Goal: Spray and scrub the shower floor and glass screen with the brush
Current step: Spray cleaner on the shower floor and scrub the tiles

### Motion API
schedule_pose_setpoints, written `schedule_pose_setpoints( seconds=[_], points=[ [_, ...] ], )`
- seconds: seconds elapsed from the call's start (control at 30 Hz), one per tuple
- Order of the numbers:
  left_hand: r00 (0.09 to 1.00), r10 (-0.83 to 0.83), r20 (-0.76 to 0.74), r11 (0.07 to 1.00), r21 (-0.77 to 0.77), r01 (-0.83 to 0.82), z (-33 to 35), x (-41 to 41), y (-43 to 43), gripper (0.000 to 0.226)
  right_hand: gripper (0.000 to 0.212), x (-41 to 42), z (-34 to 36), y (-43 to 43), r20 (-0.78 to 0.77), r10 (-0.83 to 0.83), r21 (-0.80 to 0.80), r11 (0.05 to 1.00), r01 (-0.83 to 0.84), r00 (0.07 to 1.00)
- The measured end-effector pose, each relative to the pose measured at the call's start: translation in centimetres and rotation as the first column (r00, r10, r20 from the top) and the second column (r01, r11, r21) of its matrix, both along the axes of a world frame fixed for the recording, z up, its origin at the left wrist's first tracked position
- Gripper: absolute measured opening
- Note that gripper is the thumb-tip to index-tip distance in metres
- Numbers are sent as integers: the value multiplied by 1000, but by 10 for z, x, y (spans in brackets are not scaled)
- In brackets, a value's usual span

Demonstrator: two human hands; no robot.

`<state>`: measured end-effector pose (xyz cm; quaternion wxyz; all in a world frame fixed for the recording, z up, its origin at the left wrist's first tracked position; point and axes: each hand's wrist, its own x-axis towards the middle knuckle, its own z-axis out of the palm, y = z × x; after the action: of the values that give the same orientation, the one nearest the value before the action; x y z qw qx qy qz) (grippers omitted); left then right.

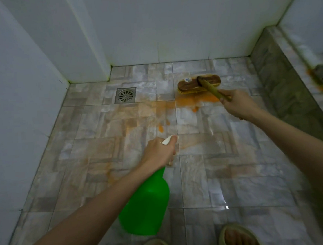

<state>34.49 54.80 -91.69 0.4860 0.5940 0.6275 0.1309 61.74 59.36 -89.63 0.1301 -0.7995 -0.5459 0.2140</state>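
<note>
My left hand (159, 153) grips the white trigger head of a green spray bottle (145, 205), nozzle aimed forward over the tiled shower floor (101, 145). My right hand (235, 103) holds the yellow-green handle of a scrub brush (199, 83). The brown brush head lies bristles-down on the floor at the far right, on an orange stain (191, 101). Fainter orange smears spread across the tiles toward the left and centre. A glass screen edge (313, 69) runs blurred along the right, with orange marks near its metal fitting.
A square metal drain (125, 95) sits in the far-left floor. White walls close the back and left. A raised tiled kerb (280, 79) borders the right side. My two feet in beige slippers (237, 237) stand at the bottom edge.
</note>
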Motion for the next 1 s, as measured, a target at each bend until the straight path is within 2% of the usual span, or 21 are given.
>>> schedule_pose_setpoints(
  seconds=[0.17,0.3,0.4,0.5,0.67,0.77,0.87,1.0],
  points=[
    [998,-62,26,998,-25,63,-5,29,-15,58,42,28,14,-26,13,-44,4,999,44,999],
    [978,-199,66,978,-57,202,-7,58,-20,57,40,56,25,-49,35,-107,15,994,107,994],
    [973,-216,77,973,-70,222,-10,82,-26,57,42,78,26,-65,47,-142,8,990,142,989],
    [972,-215,94,976,-23,218,-8,100,-25,58,42,94,25,-83,44,-153,1,988,153,987],
    [934,-331,134,944,57,326,-2,118,-21,54,40,109,22,-106,60,-179,-25,983,181,982],
    [942,-304,142,953,52,300,-4,129,-19,57,40,111,21,-117,51,-189,-74,978,193,981],
    [967,-212,138,977,59,206,1,134,-1,55,41,111,18,-121,31,-195,-110,974,198,980],
    [983,-147,107,985,105,136,7,133,35,57,41,114,14,-116,76,-178,-160,969,188,981]
  ],
)
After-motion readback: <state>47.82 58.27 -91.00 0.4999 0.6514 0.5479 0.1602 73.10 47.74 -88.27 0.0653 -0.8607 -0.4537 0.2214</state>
